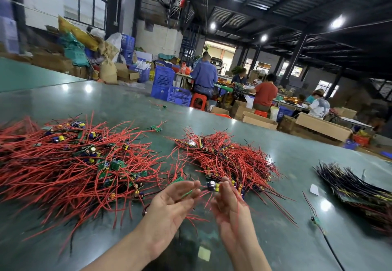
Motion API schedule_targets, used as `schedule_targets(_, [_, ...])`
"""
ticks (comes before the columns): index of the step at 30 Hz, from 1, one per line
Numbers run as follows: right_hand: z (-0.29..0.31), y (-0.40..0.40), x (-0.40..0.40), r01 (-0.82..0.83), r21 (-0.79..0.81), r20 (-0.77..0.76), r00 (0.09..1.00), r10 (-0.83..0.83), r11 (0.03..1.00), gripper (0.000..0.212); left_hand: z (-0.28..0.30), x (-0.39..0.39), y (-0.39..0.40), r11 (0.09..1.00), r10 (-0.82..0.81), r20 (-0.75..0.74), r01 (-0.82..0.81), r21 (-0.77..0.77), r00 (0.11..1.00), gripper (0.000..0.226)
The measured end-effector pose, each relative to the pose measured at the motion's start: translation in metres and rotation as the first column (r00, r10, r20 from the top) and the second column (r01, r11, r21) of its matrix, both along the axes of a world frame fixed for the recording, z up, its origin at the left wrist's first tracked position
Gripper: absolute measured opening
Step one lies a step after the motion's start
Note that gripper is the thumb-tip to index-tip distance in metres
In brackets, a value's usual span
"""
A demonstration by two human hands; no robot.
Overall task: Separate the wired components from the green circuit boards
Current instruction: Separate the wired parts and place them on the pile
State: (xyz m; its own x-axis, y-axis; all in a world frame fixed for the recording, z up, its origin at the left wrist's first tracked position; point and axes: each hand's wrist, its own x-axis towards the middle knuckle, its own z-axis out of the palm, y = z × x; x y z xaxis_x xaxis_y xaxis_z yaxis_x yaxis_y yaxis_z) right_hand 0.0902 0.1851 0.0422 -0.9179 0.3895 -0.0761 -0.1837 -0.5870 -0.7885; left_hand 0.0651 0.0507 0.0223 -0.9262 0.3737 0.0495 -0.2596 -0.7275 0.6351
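Note:
My left hand is raised palm-up over the table, and its fingertips pinch a small green circuit board. My right hand is beside it, fingertips pinching a blue and yellow wired component with red wire trailing down over the palm. The board and the component sit a little apart between the two hands. A big tangled pile of red-wired boards lies to the left. A second, neater pile of red-wired components lies just beyond my hands.
A stack of dark-wired parts lies at the right on the green table. One loose wired piece and a white paper scrap lie near it. Other people sit working at tables beyond, among cardboard boxes and blue crates.

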Motion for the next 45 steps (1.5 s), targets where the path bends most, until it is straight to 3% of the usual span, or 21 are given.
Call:
schedule_targets(3, [0.004, 0.003, 0.002, -0.086, 0.168, -0.049, 0.994, 0.096, 0.982, 0.023, 0.001, -0.002, -0.002, 0.983, -0.179, 0.059, 0.181, -0.021, 0.982, 0.027])
schedule_targets(5, [0.005, 0.0, 0.007, -0.117, 0.459, 0.002, 0.991, 0.131, 0.881, 0.015, 0.002, 0.001, -0.003, 0.944, -0.302, 0.056, 0.307, -0.121, 0.952, 0.034])
schedule_targets(7, [0.003, -0.003, 0.01, -0.099, 0.609, 0.007, 0.993, 0.119, 0.787, 0.011, 0.002, 0.004, -0.003, 0.912, -0.333, 0.026, 0.329, -0.244, 0.943, 0.028])
schedule_targets(12, [0.007, -0.006, 0.011, -0.044, 0.635, -0.059, 0.993, 0.106, 0.771, 0.013, 0.003, 0.007, -0.003, 0.895, -0.283, -0.04, 0.249, -0.371, 0.958, 0.025])
schedule_targets(17, [0.007, -0.004, 0.011, 0.069, 0.732, -0.182, 0.979, 0.096, 0.677, 0.012, 0.013, 0.008, -0.004, 0.88, -0.249, -0.104, 0.181, -0.439, 0.963, 0.03])
schedule_targets(22, [0.004, -0.004, 0.01, 0.112, 0.673, -0.269, 0.958, 0.1, 0.731, 0.009, 0.016, 0.01, -0.008, 0.863, -0.224, -0.177, 0.11, -0.494, 0.958, 0.025])
schedule_targets(28, [0.004, 0.003, 0.009, 0.054, 0.724, -0.168, 0.981, 0.099, 0.688, 0.013, 0.014, 0.007, -0.008, 0.826, -0.123, -0.256, -0.044, -0.562, 0.959, 0.024])
schedule_targets(31, [0.0, 0.0, 0.008, -0.069, 0.606, -0.099, 0.982, 0.161, 0.792, 0.019, 0.01, 0.004, -0.006, 0.861, -0.068, -0.23, -0.06, -0.506, 0.971, 0.022])
schedule_targets(34, [-0.002, -0.004, 0.006, -0.088, 0.405, -0.06, 0.991, 0.122, 0.91, 0.02, 0.007, 0.001, -0.007, 0.866, -0.056, -0.24, -0.072, -0.494, 0.969, 0.024])
schedule_targets(36, [-0.001, 0.0, 0.006, -0.061, 0.249, -0.077, 0.994, 0.083, 0.967, 0.013, 0.004, -0.002, -0.01, 0.833, -0.072, -0.291, -0.103, -0.544, 0.954, 0.025])
schedule_targets(37, [0.001, 0.002, 0.007, -0.044, 0.248, -0.084, 0.994, 0.067, 0.968, 0.011, 0.002, -0.003, -0.012, 0.79, -0.083, -0.351, -0.153, -0.593, 0.933, 0.024])
schedule_targets(40, [0.005, 0.006, 0.009, 0.037, 0.543, -0.104, 0.994, 0.024, 0.839, 0.012, -0.001, -0.002, -0.013, 0.673, -0.128, -0.507, -0.301, -0.675, 0.852, 0.01])
schedule_targets(42, [0.005, 0.004, 0.009, 0.096, 0.681, -0.153, 0.988, 0.013, 0.726, 0.021, -0.001, 0.0, -0.011, 0.672, -0.165, -0.517, -0.288, -0.683, 0.84, 0.016])
schedule_targets(45, [0.004, 0.002, 0.008, 0.107, 0.697, -0.161, 0.987, 0.01, 0.709, 0.022, 0.004, 0.003, -0.007, 0.716, -0.166, -0.456, -0.211, -0.665, 0.874, 0.016])
